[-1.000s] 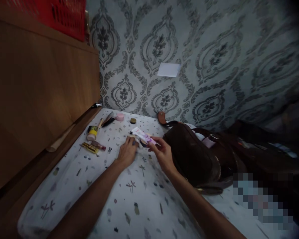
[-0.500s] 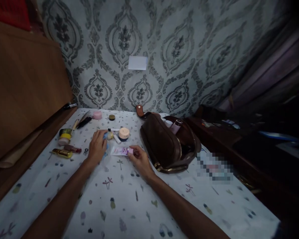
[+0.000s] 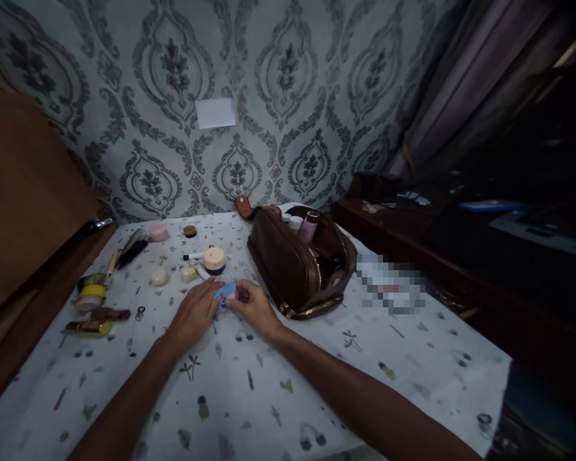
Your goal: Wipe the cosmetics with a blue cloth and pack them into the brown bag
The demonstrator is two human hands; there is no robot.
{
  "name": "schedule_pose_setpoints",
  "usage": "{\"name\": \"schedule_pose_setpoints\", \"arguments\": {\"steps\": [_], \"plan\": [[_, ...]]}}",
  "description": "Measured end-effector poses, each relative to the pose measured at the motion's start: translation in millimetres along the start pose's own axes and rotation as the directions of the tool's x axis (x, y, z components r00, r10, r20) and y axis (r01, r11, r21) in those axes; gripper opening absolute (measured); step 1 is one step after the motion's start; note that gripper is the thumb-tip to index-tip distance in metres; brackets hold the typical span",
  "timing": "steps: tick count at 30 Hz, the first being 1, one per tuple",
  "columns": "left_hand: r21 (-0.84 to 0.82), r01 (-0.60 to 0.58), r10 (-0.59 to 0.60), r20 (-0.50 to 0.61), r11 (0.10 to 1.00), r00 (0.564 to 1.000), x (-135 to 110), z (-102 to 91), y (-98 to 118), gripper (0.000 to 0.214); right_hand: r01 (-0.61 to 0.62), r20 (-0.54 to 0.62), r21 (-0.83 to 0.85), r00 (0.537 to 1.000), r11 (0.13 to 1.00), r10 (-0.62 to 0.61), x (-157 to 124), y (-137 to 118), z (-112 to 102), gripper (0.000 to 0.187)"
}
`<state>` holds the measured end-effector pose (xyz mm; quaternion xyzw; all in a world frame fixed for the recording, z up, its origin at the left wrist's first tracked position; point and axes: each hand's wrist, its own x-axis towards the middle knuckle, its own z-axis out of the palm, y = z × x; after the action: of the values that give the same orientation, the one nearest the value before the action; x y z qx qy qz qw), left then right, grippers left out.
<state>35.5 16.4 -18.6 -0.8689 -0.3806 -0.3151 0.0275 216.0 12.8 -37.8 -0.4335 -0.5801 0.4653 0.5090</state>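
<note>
My left hand (image 3: 196,315) is closed on a thin light-blue piece (image 3: 227,288), perhaps cloth or soft plastic; its kind is unclear. In my right hand (image 3: 258,310), pinched between thumb and fingers, is a small flat pink-and-purple packet (image 3: 230,298). The two things meet between my hands, low over the table, and fingers hide much of both. Just beyond them stand a peach-coloured jar (image 3: 214,259) with a dark base and a small pale-yellow bottle (image 3: 188,274). To my right hand's right sits an unzipped brown leather bag (image 3: 288,262) with bottles inside.
Along the left lie a gold tube (image 3: 87,328), a dark red tube (image 3: 110,314), a yellow-banded jar (image 3: 91,298) and brushes (image 3: 132,250). Farther back are a pink jar (image 3: 159,232) and a small olive pot (image 3: 189,231). A brown panel (image 3: 29,186) borders the left side.
My left hand has moved right to meet my right hand, bringing the light-blue piece against the packet. A round pale pot beyond my left hand is now uncovered. The view has shifted right.
</note>
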Motion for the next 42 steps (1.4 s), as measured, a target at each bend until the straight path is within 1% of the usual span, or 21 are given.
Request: {"name": "schedule_pose_setpoints", "arguments": {"steps": [3, 6, 9, 11, 13, 15, 16, 17, 19, 21, 24, 28, 30, 32, 36, 39, 42], "plan": [[0.070, 0.001, -0.005, 0.055, 0.998, 0.998, 4, -9.4, -9, 0.034, -0.019, -0.018, 0.076, 1.000, 0.997, 0.020, 0, -2, -2, 0.024], [0.180, 0.004, -0.018, 0.077, 0.984, 0.997, 4, -14.7, -16, 0.033, -0.003, -0.041, 0.069, 0.999, 0.998, 0.006, 0, -5, -6, 0.026], [0.290, 0.048, -0.075, 0.083, 0.956, 0.994, 2, -16.3, -19, 0.030, -0.005, -0.054, 0.071, 0.999, 0.997, 0.008, 0, -8, -11, 0.030], [0.349, 0.090, -0.123, 0.073, 0.933, 0.990, 0, -17.2, -18, 0.028, -0.007, -0.051, 0.080, 0.999, 0.997, 0.011, -1, -9, -13, 0.031], [0.376, 0.128, -0.153, 0.038, 0.918, 0.987, 0, -19.0, -13, 0.028, -0.018, -0.036, 0.107, 0.999, 0.994, 0.022, -2, -11, -13, 0.032], [0.360, 0.135, -0.138, -0.019, 0.923, 0.990, 2, -21.0, -4, 0.031, -0.030, -0.014, 0.144, 0.999, 0.989, 0.032, -2, -13, -13, 0.034], [0.340, 0.109, -0.103, -0.036, 0.934, 0.994, 4, -21.5, 2, 0.032, -0.037, -0.002, 0.163, 0.999, 0.986, 0.038, -2, -14, -12, 0.034], [0.319, 0.059, -0.051, -0.034, 0.946, 0.998, 6, -21.5, 8, 0.033, -0.042, 0.011, 0.185, 0.999, 0.982, 0.041, -2, -15, -11, 0.034], [0.291, -0.061, 0.060, 0.013, 0.955, 0.998, 9, -20.1, 20, 0.036, -0.052, 0.030, 0.234, 0.998, 0.971, 0.046, -1, -16, -11, 0.036], [0.308, -0.140, 0.123, 0.073, 0.941, 0.990, 11, -17.7, 28, 0.039, -0.066, 0.036, 0.277, 0.998, 0.958, 0.058, -1, -18, -11, 0.039], [0.392, -0.151, 0.130, 0.082, 0.907, 0.988, 12, -17.1, 28, 0.038, -0.093, 0.026, 0.295, 0.996, 0.951, 0.090, -1, -19, -12, 0.044], [0.422, -0.131, 0.105, 0.084, 0.897, 0.991, 11, -23.3, 12, 0.035, -0.115, -0.009, 0.282, 0.992, 0.953, 0.122, -1, -22, -13, 0.046], [0.397, -0.090, 0.061, 0.084, 0.913, 0.995, 10, -26.3, 4, 0.037, -0.120, -0.040, 0.274, 0.990, 0.954, 0.136, -1, -24, -14, 0.046], [0.339, -0.029, 0.004, 0.075, 0.940, 0.997, 9, -27.9, -2, 0.040, -0.134, -0.056, 0.272, 0.986, 0.953, 0.155, 1, -26, -15, 0.046], [0.139, 0.115, -0.126, 0.073, 0.984, 0.989, 10, -30.6, -6, 0.046, -0.167, -0.023, 0.275, 0.983, 0.947, 0.180, 3, -27, -17, 0.047], [-0.038, 0.248, -0.239, 0.160, 0.968, 0.958, 13, -35.1, 0, 0.044, -0.177, -0.001, 0.307, 0.983, 0.935, 0.186, 3, -27, -19, 0.046], [-0.212, 0.370, -0.314, 0.257, 0.904, 0.914, 17, -38.9, 6, 0.045, -0.166, 0.003, 0.366, 0.984, 0.916, 0.177, 1, -30, -20, 0.038]]}}
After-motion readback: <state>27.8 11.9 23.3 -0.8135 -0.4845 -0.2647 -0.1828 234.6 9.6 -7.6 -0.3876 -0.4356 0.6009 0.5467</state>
